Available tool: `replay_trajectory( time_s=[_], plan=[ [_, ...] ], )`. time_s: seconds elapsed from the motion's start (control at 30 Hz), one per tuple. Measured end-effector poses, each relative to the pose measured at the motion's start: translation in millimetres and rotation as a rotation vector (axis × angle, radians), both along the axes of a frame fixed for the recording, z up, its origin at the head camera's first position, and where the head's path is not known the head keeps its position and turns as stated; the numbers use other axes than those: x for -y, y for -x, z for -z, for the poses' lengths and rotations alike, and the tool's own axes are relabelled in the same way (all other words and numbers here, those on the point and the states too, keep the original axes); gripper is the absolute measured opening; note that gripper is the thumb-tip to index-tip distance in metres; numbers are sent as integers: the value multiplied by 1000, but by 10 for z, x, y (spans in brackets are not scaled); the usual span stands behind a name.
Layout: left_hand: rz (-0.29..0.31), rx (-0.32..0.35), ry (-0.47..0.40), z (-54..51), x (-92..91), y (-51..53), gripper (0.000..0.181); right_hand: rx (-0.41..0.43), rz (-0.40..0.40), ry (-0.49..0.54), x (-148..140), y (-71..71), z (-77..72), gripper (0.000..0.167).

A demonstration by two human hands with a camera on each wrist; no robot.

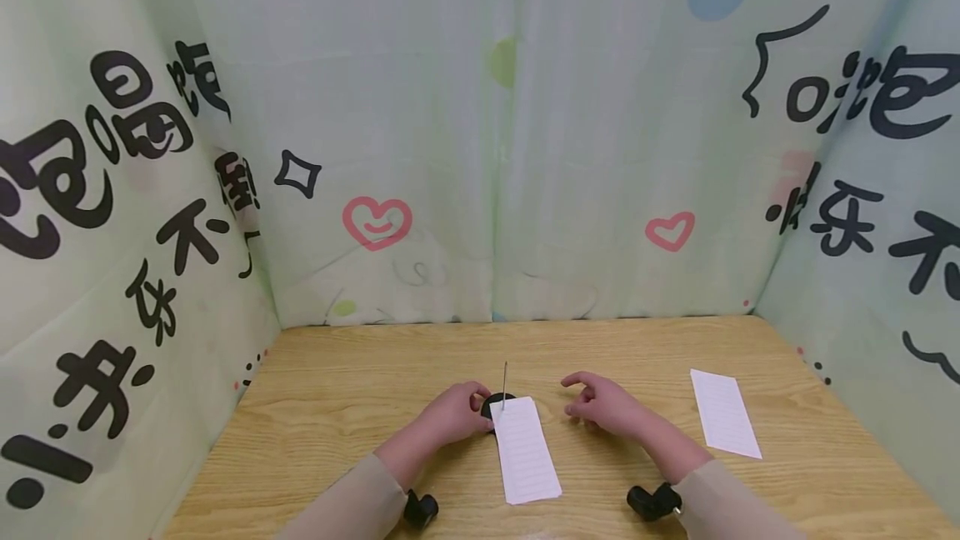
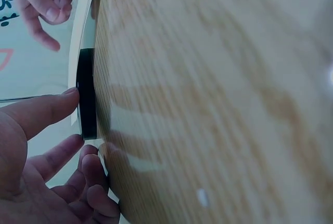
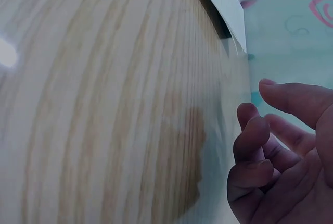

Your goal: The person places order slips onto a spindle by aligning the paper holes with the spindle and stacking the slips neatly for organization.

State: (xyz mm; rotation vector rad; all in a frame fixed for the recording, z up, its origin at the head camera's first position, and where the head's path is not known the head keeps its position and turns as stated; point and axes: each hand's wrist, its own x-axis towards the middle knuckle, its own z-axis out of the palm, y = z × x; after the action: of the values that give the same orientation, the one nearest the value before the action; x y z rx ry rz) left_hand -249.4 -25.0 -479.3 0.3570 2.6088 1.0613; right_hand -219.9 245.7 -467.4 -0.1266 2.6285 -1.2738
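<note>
A bill spike with a thin upright metal needle [image 1: 506, 380] and a round black base [image 2: 87, 95] stands on the wooden table. A white lined paper slip [image 1: 527, 458] has its far end at the needle and covers part of the base; whether several sheets lie there I cannot tell. My left hand [image 1: 459, 413] holds the base at its left edge between thumb and fingers. To the right of the spike, my right hand [image 1: 609, 408] hovers with loosely bent fingers [image 3: 252, 135] and nothing in its grasp.
Another white lined slip [image 1: 725, 415], perhaps a small stack, lies on the table [image 1: 360, 373] at the right. Printed curtains [image 1: 585, 148] enclose the table at the back and both sides. Black wrist cameras [image 1: 651, 502] sit at both cuffs.
</note>
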Motion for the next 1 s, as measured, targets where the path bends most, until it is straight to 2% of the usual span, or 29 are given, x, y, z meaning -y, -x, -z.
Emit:
replay_trajectory(
  time_s=[0.37, 0.67, 1.0],
  plan=[
    [3, 8, 9, -23, 7, -15, 43, -22, 8, 18, -295, -25, -10, 46],
    [-9, 11, -1, -14, -5, -14, 42, -19, 35, -18, -623, -17, -20, 49],
    [-11, 11, -2, -17, -2, -20, 42, -32, 79, -82, -1056, -90, -61, 53]
  ],
)
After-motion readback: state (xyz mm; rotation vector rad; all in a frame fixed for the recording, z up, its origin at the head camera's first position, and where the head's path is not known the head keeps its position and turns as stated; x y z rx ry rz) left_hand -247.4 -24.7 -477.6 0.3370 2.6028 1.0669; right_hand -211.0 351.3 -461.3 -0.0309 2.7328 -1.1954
